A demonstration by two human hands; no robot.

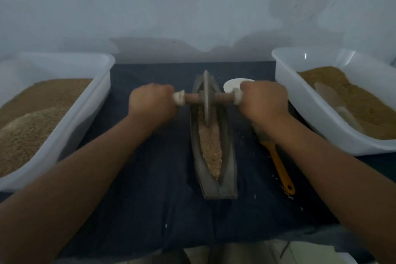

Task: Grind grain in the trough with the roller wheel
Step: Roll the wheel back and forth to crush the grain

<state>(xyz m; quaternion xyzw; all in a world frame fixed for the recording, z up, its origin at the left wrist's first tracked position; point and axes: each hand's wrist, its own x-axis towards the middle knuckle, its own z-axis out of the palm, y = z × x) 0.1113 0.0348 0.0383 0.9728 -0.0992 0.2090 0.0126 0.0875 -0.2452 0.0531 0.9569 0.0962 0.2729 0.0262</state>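
A grey boat-shaped trough (230,169) lies lengthwise on the dark cloth, its groove filled with pale crushed grain (211,148). A thin grey roller wheel (206,94) stands upright in the far half of the groove, on a brown wooden axle (222,97) with white cloth wrapped at both ends. My left hand (151,104) grips the left end of the axle. My right hand (263,103) grips the right end. Both fists hide the handle tips.
A white tub (90,105) of brown grain sits at the left. Another white tub (300,100) with grain and a pale scoop (334,100) sits at the right. A yellow-handled brush (280,169) and a white dish (232,85) lie right of the trough. A pale wall stands behind.
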